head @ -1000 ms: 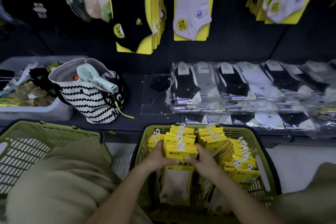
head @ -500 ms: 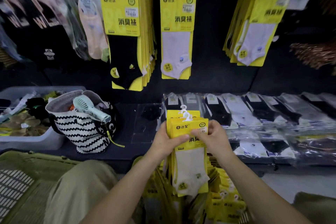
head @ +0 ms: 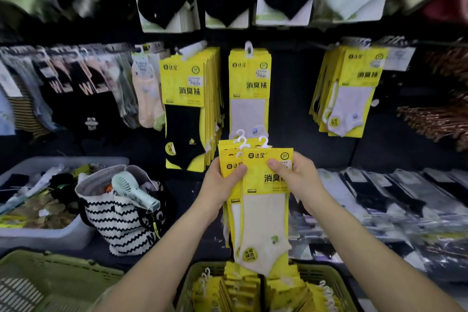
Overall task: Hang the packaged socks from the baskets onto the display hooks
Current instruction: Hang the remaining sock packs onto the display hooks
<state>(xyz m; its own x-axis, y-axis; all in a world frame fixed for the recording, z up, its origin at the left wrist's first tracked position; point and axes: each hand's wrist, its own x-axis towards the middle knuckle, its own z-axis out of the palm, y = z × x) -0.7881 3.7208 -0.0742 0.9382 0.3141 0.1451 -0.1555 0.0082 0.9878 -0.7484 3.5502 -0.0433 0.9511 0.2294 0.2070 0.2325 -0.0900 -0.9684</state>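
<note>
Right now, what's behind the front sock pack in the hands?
More yellow packs, offset to the left, with their white hooks poking above. The front pack covers the rest, so their count can't be told.

Bare left forearm (head: 164,258), bare right forearm (head: 359,243)

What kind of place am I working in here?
Most likely a shop's sock display: yellow-carded sock packs hang in rows on the dark back wall, clear-bagged socks lie stacked at lower right, and a green plastic basket holds more packs.
</note>
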